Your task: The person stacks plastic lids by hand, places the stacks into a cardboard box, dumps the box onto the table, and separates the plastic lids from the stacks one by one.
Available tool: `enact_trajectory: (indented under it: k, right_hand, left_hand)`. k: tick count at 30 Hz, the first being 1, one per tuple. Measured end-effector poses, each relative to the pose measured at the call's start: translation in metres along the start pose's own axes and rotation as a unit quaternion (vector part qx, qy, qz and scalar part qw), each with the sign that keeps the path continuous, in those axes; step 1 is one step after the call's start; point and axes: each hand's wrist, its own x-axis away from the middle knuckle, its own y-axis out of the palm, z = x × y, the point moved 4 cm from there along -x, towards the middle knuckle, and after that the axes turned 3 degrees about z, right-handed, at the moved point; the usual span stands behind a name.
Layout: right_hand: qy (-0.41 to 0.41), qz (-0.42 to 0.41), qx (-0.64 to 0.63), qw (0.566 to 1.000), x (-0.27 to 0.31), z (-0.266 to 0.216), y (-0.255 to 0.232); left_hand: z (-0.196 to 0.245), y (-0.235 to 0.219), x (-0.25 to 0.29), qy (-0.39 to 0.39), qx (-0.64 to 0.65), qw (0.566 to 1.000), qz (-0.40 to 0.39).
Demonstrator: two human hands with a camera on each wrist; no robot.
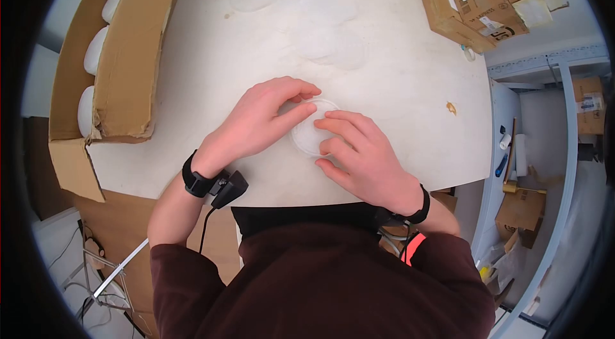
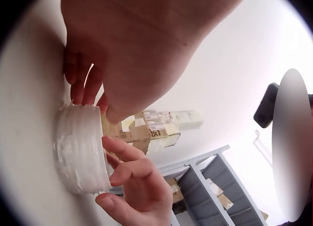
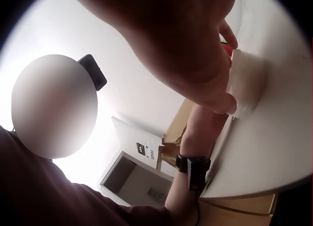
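Note:
Between the two hands, a round, translucent white stack with thin ribbed layers [image 1: 306, 132] stands near the table's front edge. Its rough, uneven side shows in the left wrist view [image 2: 82, 150]. My left hand [image 1: 259, 115] curls its fingers round the far left side, with the thumb by the upper rim. On the right side, the bent fingers and thumb of my right hand [image 1: 368, 156] hold the rim; this hand also shows in the left wrist view [image 2: 144, 187]. The right wrist view shows the stack [image 3: 248, 84] partly behind the right hand [image 3: 195, 59].
A long cardboard box [image 1: 128, 76] with several white rounded items [image 1: 96, 50] lies at the left. Cardboard boxes [image 1: 477, 2] stand at the back right. Faint translucent discs [image 1: 327, 34] lie beyond the hands. Grey shelving [image 1: 557, 147] stands to the right.

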Motion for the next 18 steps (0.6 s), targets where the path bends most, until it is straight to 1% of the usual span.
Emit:
enact_trajectory:
  k: [2, 3, 5, 6, 8, 9, 11, 12, 14, 15, 17, 18]
  right_hand:
    - [-0.019, 0.005, 0.006, 1.0, 0.003, 0.001, 0.002]
    - [-0.016, 0.004, 0.013, 1.0, 0.003, 0.002, -0.004]
    - [0.022, -0.029, -0.104, 0.994, -0.002, 0.005, -0.01]
    - [0.02, -0.029, -0.105, 0.994, -0.005, 0.012, -0.014]
    - [0.068, 0.023, -0.079, 0.994, -0.015, 0.042, -0.028]
    - [0.069, 0.025, -0.079, 0.994, -0.023, 0.055, -0.029]
    - [0.129, 0.056, 0.044, 0.989, -0.039, 0.088, -0.03]
    - [0.128, 0.059, 0.046, 0.989, -0.044, 0.1, -0.027]
    - [0.12, 0.053, 0.088, 0.987, -0.054, 0.112, -0.02]
    - [0.117, 0.055, 0.088, 0.988, -0.055, 0.116, -0.019]
    - [0.144, -0.009, 0.061, 0.988, -0.059, 0.12, -0.014]
    - [0.14, -0.01, 0.06, 0.988, -0.06, 0.12, -0.013]
  left_hand:
    - [0.003, 0.002, 0.0, 0.022, -0.059, 0.998, -0.004]
    - [0.005, 0.004, -0.001, 0.028, -0.055, 0.998, -0.006]
    - [0.006, 0.003, 0.001, 0.018, -0.094, 0.995, -0.016]
    - [0.007, 0.002, 0.002, 0.016, -0.095, 0.995, -0.015]
    - [0.01, 0.002, 0.001, 0.021, -0.106, 0.994, -0.025]
    - [0.01, 0.002, 0.002, 0.021, -0.107, 0.994, -0.026]
    - [0.007, 0.003, 0.001, 0.013, -0.11, 0.994, -0.023]
    - [0.006, 0.004, 0.001, 0.016, -0.112, 0.993, -0.022]
    - [0.004, 0.004, 0.002, -0.003, -0.088, 0.996, -0.018]
    - [0.004, 0.004, 0.002, -0.002, -0.091, 0.996, -0.015]
    - [0.004, 0.004, 0.002, -0.007, -0.101, 0.995, -0.024]
    - [0.004, 0.003, 0.002, -0.007, -0.102, 0.995, -0.021]
